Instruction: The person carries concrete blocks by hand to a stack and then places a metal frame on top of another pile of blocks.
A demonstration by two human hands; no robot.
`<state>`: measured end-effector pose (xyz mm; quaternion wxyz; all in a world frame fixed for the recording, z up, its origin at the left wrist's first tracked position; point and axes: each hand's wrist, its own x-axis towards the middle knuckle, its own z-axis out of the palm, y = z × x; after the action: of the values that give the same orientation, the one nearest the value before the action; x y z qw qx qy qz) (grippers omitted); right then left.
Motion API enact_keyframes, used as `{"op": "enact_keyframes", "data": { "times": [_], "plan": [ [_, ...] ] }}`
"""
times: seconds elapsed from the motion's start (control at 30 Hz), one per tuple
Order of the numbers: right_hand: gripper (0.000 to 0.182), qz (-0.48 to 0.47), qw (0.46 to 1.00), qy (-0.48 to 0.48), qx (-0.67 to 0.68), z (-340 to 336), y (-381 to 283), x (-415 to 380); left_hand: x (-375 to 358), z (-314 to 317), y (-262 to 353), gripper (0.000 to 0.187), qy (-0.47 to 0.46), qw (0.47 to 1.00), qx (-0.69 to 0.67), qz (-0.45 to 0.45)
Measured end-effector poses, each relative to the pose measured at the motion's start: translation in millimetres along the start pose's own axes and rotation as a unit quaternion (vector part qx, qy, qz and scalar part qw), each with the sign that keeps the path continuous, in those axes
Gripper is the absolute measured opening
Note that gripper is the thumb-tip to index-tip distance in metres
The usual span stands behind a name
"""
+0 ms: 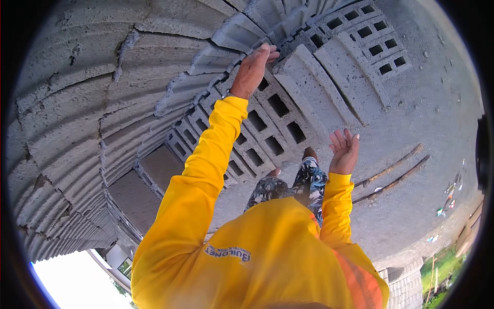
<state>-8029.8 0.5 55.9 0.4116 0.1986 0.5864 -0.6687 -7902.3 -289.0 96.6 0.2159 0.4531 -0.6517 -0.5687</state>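
My left hand (pixel 253 68) is raised at the upper middle, beside the stacked grey blocks, its fingers extended and nothing seen in it. Whether it touches the stack is hard to tell. Lower and to the right, my right hand (pixel 345 151) hangs palm up with its fingers spread, holding nothing. Between the two hands lie hollow concrete blocks (pixel 267 119) with rectangular holes, and solid-faced grey blocks (pixel 315 92) lean in a row beside them.
A tall wall of stacked blocks (pixel 67 118) rises on the left. More hollow blocks (pixel 368 38) stand at the upper right. Two thin rods (pixel 393 180) lie on the grey ground (pixel 411 118), with litter (pixel 447 201) farther right. My feet are close to the blocks.
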Motion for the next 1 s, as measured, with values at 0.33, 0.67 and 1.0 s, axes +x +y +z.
{"op": "enact_keyframes", "data": {
  "times": [0.33, 0.67, 1.0],
  "plan": [
    [0.053, -0.032, 0.995, 0.045, 0.08, 2.5, -28.8, -34.6, -73.2, 72.5, 25.2, 0.039, -0.009, 0.982, 0.11, 0.156],
    [0.045, 0.017, 0.977, 0.156, 0.143, -92.5, 5.4, -12.6, -61.4, 78.6, -50.6, 0.037, -0.233, 0.916, 0.279, 0.17],
    [0.05, 0.0, 0.975, 0.193, 0.112, -73.2, 0.6, -28.7, -66.6, 97.5, -58.5, 0.048, -0.281, 0.901, 0.3, 0.139]
  ]
}}
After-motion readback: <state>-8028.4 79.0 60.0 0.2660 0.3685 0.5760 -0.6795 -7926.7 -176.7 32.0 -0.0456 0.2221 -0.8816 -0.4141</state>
